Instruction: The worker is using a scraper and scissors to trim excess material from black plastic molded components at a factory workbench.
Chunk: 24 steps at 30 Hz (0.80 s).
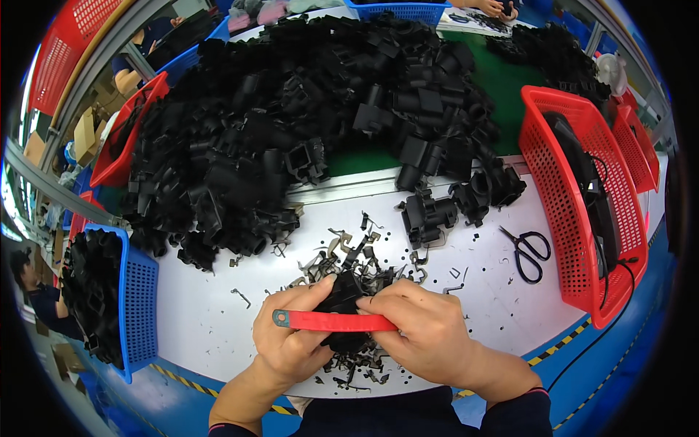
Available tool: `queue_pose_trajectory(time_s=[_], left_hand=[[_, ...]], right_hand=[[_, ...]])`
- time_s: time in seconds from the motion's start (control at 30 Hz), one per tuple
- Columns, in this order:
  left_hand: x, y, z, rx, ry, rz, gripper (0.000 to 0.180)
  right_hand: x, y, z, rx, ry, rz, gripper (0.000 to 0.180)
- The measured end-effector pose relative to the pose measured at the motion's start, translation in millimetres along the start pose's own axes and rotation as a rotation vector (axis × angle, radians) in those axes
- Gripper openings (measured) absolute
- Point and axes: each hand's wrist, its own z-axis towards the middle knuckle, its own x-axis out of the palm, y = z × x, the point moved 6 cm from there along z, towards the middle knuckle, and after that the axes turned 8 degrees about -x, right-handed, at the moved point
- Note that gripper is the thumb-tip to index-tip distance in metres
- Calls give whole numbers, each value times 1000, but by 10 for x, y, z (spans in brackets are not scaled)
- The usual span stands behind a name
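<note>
Between both hands, low over the near edge of the white table, is a black molded plastic part (342, 295). My left hand (287, 339) is closed around its left side, the thumb on top. In my right hand (426, 328) is a flat strip tool wrapped in red (335, 321), with a grey metal end that has a hole. The strip lies across the near side of the part, its grey end by my left fingers. My right fingertips also reach the part's right side. Its underside and the tool's right end are hidden.
Trimmed black plastic scraps (353, 251) lie around the part. Black scissors (528, 251) rest at right, beside a red basket (546, 197). A large heap of black parts (255, 124) covers the far side. At left stands a filled blue basket (140, 306). Other people work beyond.
</note>
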Motion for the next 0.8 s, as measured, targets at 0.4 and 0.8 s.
queue_pose_trajectory(time_s=[0.4,0.8], left_hand=[[7,-2,-40,-5,-16,-22,49],[32,-32,-61,51,-25,30,49]], right_hand=[[42,-209,7,220,-23,264,9],[73,-295,-11,464,34,448,10]])
